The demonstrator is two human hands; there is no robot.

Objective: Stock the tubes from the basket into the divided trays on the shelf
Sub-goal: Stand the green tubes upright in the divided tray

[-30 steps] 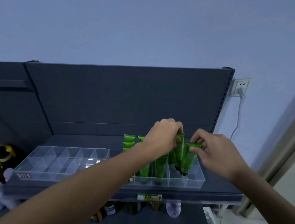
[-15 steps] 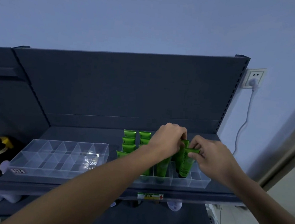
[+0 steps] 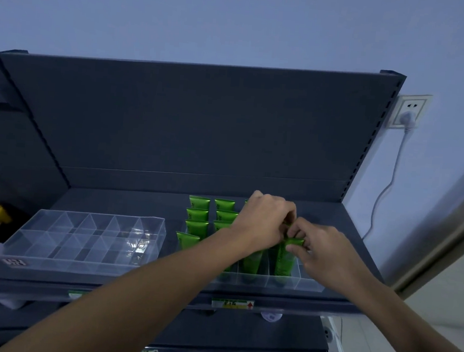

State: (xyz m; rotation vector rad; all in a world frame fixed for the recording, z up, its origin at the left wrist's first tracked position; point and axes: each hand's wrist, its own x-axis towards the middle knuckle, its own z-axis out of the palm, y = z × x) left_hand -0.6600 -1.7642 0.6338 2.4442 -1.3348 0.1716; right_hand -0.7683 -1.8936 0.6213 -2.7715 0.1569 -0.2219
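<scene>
Leftmost, a clear tray (image 3: 87, 240) sits empty on the shelf (image 3: 117, 203). Beside it, the right tray (image 3: 309, 286) holds rows of green tubes (image 3: 197, 216), mostly filled. Left hand (image 3: 263, 220) and right hand (image 3: 323, 251) fingers pinch one tube (image 3: 285, 259) upright into a front compartment. Basket out of view; roughly half seems left.

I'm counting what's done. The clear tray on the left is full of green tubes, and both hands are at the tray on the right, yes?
Not quite. The head view shows the left tray has no tubes in it; the green tubes stand in the right tray. Both the left hand and right hand are at it.
</scene>
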